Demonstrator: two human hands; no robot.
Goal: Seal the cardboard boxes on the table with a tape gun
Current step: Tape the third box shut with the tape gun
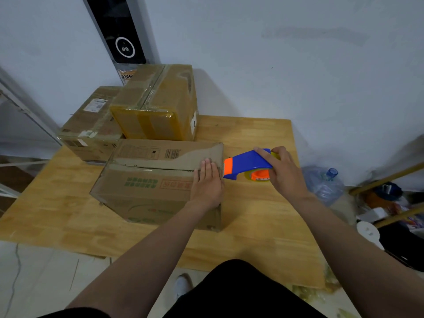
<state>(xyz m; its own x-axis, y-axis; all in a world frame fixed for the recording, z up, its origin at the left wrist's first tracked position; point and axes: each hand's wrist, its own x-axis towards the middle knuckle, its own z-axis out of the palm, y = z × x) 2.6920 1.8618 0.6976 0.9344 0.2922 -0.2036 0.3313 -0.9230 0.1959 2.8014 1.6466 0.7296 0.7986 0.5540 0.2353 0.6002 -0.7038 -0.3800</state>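
**Front box.** It lies on the wooden table with its top flaps folded down. The seam between the flaps runs left to right across its top.

**Left hand.** It rests palm down on the top of the front box, at the right end. The fingers are straight and held together. They lie across the seam, with the tips reaching onto the far flap. The hand presses flat and grips nothing.

**Tape gun.** It has a blue body and an orange nose. It sits just past the right end of the front box, at about the height of the box's top edge. The nose points at the front box and is just beside the left hand's fingers. Whether the nose touches the cardboard cannot be told.

**Right hand.** It holds the tape gun from the end away from the front box. The fingers are curled over the rear of the blue body and clamped on it, with one finger lying along the upper edge. The tape roll sits below the palm and is partly hidden.

**Other items.**
- A taped box stands directly behind the front box.
- A labelled box stands behind the front box and to its left.
- A water bottle lies on the floor, well to the right of the front box and beyond the table edge.
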